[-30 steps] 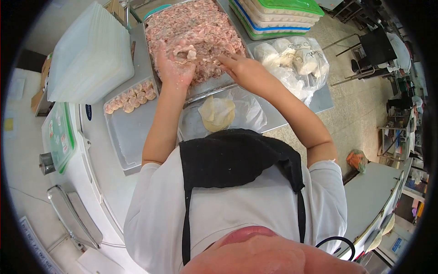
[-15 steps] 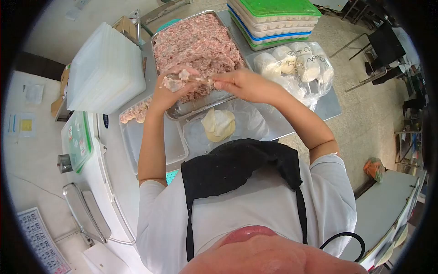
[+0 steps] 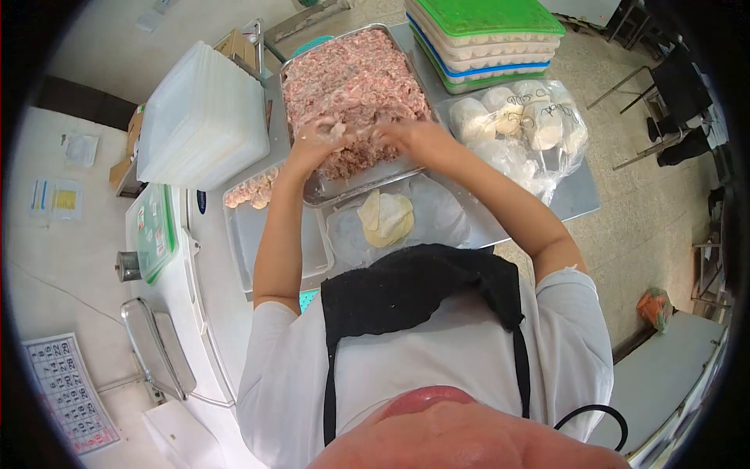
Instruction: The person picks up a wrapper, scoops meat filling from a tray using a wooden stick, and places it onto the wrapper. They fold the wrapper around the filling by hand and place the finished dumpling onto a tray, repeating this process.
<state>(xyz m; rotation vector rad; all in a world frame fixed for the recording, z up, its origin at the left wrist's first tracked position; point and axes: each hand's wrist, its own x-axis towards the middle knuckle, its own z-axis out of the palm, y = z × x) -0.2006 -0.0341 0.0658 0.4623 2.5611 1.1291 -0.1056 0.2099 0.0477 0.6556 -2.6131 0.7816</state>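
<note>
my black apron over my white shirt, pink mince mottled with pale flecks, creamy yellow wrappers, milky-white trays, bright green lid, blue lid, black handwriting on a clear bag, grey surface, white calendar gridded with dark numbers

The person wears a plain white top whose loose short sleeves end above the elbows; a small ragged bit shows at the right sleeve's hem. Over it lies a black apron, its cloth rumpled and dotted with pale specks. Two narrow black straps run towards the near side, one left, one right. A thin black cord curves in a loop at the near right. Forearms and hands are bare.
</note>
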